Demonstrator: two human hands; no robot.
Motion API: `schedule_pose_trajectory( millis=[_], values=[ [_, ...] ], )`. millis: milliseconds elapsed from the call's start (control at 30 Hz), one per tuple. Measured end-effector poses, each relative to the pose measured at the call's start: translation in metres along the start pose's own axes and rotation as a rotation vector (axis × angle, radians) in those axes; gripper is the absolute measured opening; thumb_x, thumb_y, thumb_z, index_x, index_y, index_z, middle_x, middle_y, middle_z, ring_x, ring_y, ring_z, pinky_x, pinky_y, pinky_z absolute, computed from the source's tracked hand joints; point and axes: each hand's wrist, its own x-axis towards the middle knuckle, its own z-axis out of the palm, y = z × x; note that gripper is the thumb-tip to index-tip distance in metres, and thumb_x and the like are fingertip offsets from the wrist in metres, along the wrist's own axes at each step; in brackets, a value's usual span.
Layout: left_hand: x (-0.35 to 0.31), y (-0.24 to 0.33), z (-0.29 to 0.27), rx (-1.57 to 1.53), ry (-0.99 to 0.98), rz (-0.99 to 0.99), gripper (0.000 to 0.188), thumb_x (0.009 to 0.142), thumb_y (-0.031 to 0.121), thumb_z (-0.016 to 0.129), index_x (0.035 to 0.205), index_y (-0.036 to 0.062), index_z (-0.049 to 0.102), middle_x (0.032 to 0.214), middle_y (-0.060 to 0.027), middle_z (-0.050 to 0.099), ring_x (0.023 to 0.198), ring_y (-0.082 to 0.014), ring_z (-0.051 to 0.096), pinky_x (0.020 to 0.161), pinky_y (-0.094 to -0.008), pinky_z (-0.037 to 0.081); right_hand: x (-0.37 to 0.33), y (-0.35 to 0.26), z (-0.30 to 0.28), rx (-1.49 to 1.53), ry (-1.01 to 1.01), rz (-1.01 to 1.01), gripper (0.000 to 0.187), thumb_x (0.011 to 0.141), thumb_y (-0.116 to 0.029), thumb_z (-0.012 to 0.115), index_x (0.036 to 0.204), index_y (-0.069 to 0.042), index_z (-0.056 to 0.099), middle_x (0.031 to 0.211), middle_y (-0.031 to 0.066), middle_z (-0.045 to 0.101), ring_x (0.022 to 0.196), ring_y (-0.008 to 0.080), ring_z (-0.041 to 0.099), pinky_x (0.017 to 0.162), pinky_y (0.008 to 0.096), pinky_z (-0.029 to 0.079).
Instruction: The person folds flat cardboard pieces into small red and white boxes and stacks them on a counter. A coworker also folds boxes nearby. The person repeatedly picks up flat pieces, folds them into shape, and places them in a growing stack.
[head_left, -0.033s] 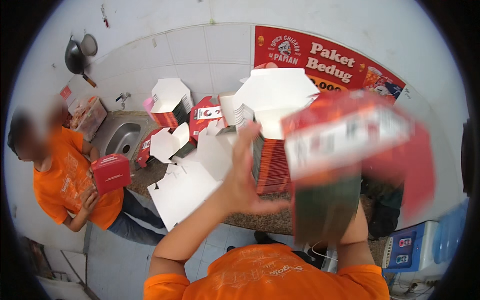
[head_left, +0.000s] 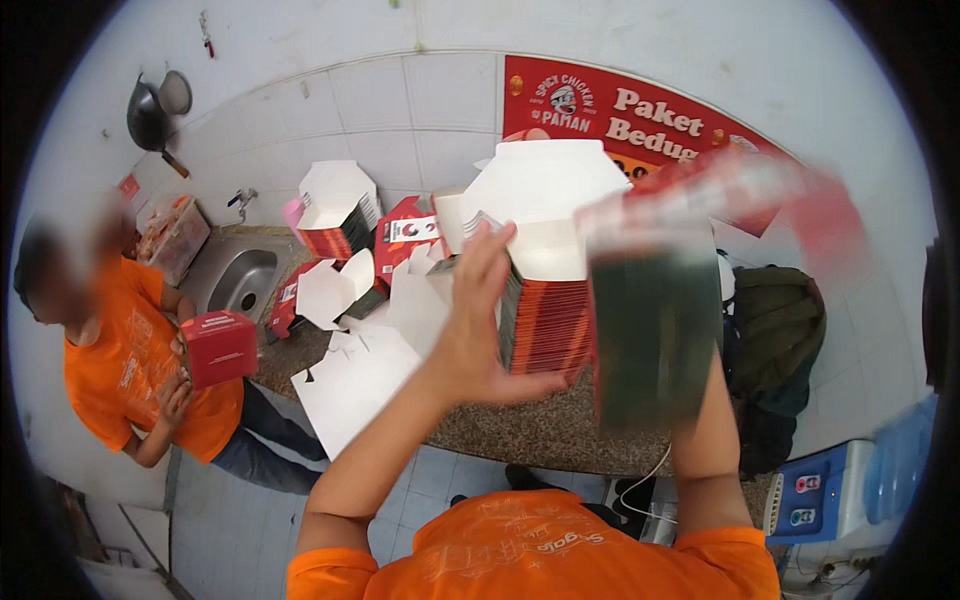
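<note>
My left hand point(head_left: 480, 335) is open, thumb and fingers spread, at the left and front of a tall stack of nested red-and-white cardboard food boxes point(head_left: 545, 325). I cannot tell whether it touches the stack. To the right of that stack, a cardboard food box point(head_left: 655, 335) with a dark green side is held up in the air. Its red and white flaps are smeared by motion. My right forearm point(head_left: 708, 440) rises behind this box, and my right hand is hidden by it.
Opened boxes point(head_left: 335, 290) and a white flattened carton point(head_left: 350, 385) lie on the granite counter point(head_left: 540, 435). At left, a co-worker in orange point(head_left: 150, 350) holds a red box point(head_left: 220, 350) near a sink point(head_left: 245, 280). A dark backpack point(head_left: 780, 345) and a water dispenser point(head_left: 815, 495) stand at right.
The box at my right arm has swung, its flaps lifting up and away to the right, uncovering the backpack. My left hand has shifted slightly and stays spread by the stack.
</note>
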Motion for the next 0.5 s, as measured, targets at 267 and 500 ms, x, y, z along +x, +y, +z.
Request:
schedule_pose_trajectory(
  millis=[267, 500],
  values=[
    [-0.022, -0.115, 0.007, 0.348, -0.256, -0.027, 0.070, 0.066, 0.046, 0.094, 0.118, 0.0085, 0.066, 0.134, -0.0087, 0.067, 0.124, -0.0354, 0.051, 0.103, -0.0507, 0.036, 0.108, 0.094, -0.052, -0.082, -0.036, 0.224, 0.034, 0.097, -0.026, 0.065, 0.112, 0.004, 0.075, 0.107, 0.0197, 0.078, 0.098, 0.0254, 0.074, 0.089, 0.0363, 0.055],
    [-0.021, -0.110, 0.001, 0.377, -0.227, -0.085, 0.063, 0.064, 0.058, 0.089, 0.101, 0.0140, 0.064, 0.103, 0.0019, 0.064, 0.099, -0.0253, 0.048, 0.088, -0.0431, 0.032, 0.109, 0.062, -0.040, -0.998, -0.342, -0.076, 0.057, 0.084, -0.039, 0.079, 0.118, 0.006, 0.071, 0.126, 0.0308, 0.069, 0.117, 0.0408, 0.069, 0.098, 0.0445, 0.055]
  ],
)
